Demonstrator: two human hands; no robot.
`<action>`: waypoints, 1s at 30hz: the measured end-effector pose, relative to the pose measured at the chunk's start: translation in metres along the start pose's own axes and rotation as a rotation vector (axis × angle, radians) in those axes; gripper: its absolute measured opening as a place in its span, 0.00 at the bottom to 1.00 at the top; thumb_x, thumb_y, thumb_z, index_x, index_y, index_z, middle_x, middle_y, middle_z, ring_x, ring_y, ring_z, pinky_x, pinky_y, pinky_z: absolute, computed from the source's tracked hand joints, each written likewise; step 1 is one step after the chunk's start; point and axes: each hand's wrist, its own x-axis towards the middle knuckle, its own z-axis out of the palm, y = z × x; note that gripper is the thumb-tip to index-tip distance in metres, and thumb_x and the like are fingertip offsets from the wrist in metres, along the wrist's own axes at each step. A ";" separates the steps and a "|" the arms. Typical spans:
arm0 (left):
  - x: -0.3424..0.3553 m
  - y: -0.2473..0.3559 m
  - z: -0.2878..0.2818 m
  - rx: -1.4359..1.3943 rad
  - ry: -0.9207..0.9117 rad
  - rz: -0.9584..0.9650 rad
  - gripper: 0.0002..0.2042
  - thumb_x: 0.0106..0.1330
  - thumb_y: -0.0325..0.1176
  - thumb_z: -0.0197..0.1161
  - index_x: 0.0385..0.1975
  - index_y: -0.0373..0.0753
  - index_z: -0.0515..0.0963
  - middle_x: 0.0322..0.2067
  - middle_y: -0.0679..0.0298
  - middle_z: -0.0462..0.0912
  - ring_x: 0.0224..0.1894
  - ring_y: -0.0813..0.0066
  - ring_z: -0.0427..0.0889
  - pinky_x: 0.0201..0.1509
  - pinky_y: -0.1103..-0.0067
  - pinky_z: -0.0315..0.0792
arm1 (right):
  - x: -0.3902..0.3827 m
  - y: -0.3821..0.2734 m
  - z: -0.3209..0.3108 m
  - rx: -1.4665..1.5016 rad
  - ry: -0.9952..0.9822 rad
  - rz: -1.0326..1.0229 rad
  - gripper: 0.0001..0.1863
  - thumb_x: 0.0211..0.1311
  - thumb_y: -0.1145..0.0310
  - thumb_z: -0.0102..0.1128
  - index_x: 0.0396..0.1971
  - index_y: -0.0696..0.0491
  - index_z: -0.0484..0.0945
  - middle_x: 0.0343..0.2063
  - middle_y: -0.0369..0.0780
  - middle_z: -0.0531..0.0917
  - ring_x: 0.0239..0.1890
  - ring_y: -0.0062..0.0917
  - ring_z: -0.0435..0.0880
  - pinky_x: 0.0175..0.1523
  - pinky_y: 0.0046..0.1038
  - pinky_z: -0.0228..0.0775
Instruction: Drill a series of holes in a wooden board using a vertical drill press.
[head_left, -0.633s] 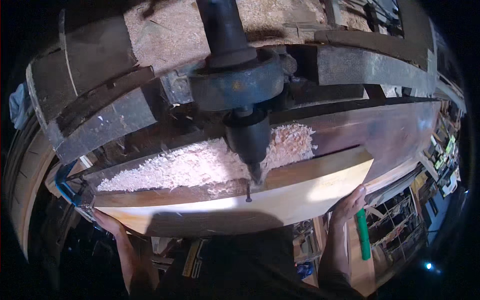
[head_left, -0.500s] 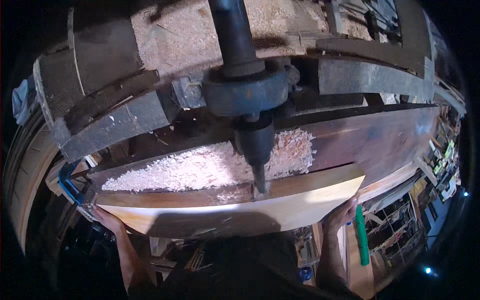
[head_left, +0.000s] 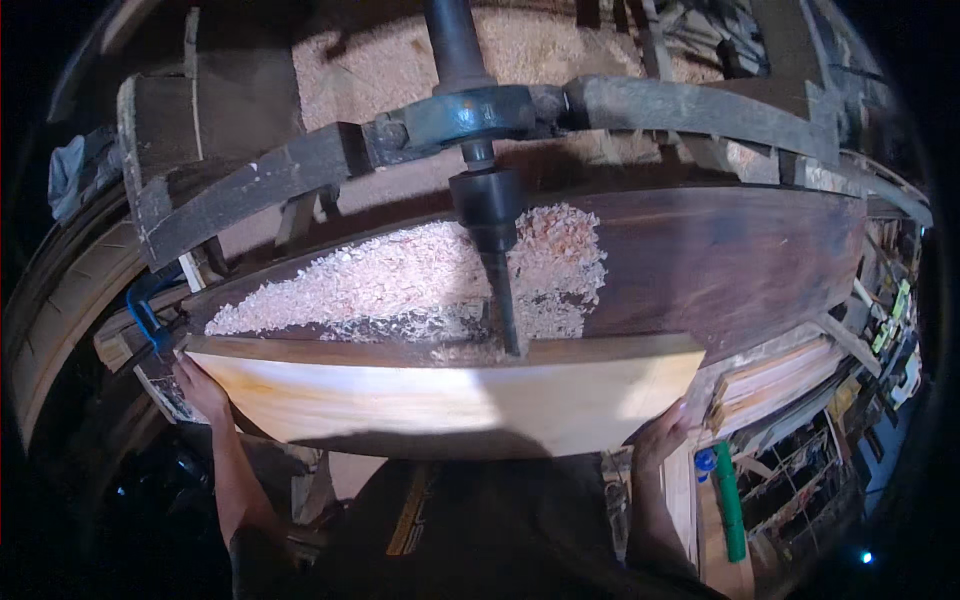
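A pale wooden board (head_left: 400, 395) stands on its long edge across the front of the dark wooden table (head_left: 740, 260). My left hand (head_left: 203, 390) grips its left end, and my right hand (head_left: 660, 435) is closed round the right end; some fingers are hidden behind the wood. Above the board's far side hangs a dark drill chuck (head_left: 487, 208) with a long bit (head_left: 502, 300). The tip of the bit meets the board's top edge right of the middle, amid small shavings. I cannot tell how deep it goes.
A heap of wood shavings (head_left: 390, 275) covers the table behind the board. A machine bearing housing (head_left: 480, 112) sits on a thick timber beam (head_left: 700, 108) beyond. At right are stacked planks (head_left: 775, 380) and a green tube (head_left: 730, 500); at left, a blue clamp (head_left: 148, 315).
My view has tilted, so more of the board's near face and of the bit shows. Both hands keep their grip on the ends, and the bit stays at the top edge.
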 end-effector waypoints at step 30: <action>-0.164 0.059 -0.108 -0.181 0.418 0.222 0.26 0.64 0.38 0.67 0.57 0.28 0.70 0.57 0.46 0.71 0.59 0.49 0.70 0.63 0.58 0.64 | 0.015 0.023 -0.045 1.378 -0.271 0.265 0.37 0.71 0.33 0.37 0.61 0.51 0.70 0.56 0.38 0.78 0.58 0.27 0.75 0.62 0.32 0.68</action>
